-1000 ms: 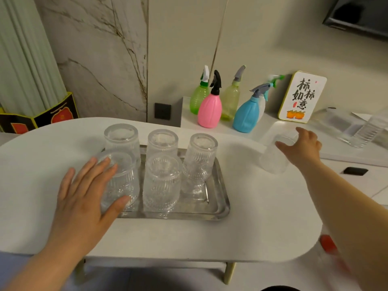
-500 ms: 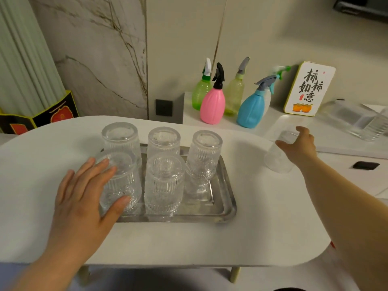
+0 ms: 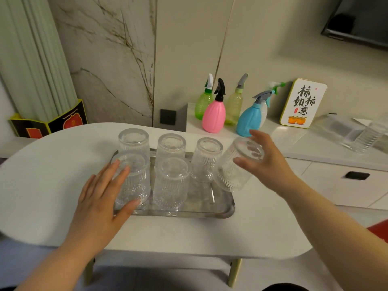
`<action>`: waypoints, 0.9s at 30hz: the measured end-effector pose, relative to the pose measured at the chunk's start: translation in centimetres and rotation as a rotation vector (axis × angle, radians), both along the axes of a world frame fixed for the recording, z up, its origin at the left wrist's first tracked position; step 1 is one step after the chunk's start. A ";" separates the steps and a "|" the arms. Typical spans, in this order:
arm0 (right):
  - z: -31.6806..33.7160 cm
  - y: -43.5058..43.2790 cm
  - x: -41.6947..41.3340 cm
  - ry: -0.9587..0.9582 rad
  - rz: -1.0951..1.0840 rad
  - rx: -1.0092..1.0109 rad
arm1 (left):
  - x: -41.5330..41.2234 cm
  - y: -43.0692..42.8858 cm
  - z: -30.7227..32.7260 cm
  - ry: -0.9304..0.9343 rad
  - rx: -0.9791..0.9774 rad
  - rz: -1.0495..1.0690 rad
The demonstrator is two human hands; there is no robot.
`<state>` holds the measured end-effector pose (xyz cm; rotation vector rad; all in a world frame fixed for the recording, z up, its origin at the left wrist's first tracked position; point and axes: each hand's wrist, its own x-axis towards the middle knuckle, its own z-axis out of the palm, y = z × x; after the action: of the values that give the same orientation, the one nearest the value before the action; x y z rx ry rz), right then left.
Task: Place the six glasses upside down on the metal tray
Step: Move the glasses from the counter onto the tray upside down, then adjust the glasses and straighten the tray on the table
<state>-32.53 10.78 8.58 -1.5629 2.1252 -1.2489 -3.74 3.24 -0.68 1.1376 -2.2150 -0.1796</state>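
Note:
A metal tray (image 3: 222, 208) lies on the white oval table (image 3: 48, 179). Several ribbed clear glasses stand upside down on it, three in the back row and two in front. My left hand (image 3: 100, 200) rests flat against the front-left glass (image 3: 132, 181), fingers spread, not closed around it. My right hand (image 3: 266, 162) grips the sixth glass (image 3: 235, 171) by its base, upside down and tilted, in the air over the tray's front-right corner.
Several spray bottles, among them a pink one (image 3: 214, 114) and a blue one (image 3: 249, 118), stand on a white cabinet (image 3: 336, 181) behind the table beside a sign (image 3: 302, 103). Clear containers (image 3: 357, 137) lie at the far right.
My right hand has carried the sixth glass from the table's far right over to the tray, turned upside down. My left hand has stayed against the front-left glass.

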 end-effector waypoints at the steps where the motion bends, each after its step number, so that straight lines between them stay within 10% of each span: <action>1: -0.2 0.0 0.7 0.001 0.023 0.017 | 0.1 0.1 0.1 -0.009 0.000 -0.006; 20: -4.4 -1.4 5.0 0.012 0.129 0.154 | 0.8 0.0 0.0 0.104 0.081 -0.084; 27: -6.0 0.7 5.8 -0.527 -0.080 -0.022 | 2.1 -1.5 -1.5 0.378 0.372 0.128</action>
<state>-26.73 11.52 2.54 -1.0092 1.8444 -1.5102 -1.62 1.73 -2.14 1.3107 -1.8101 -0.7145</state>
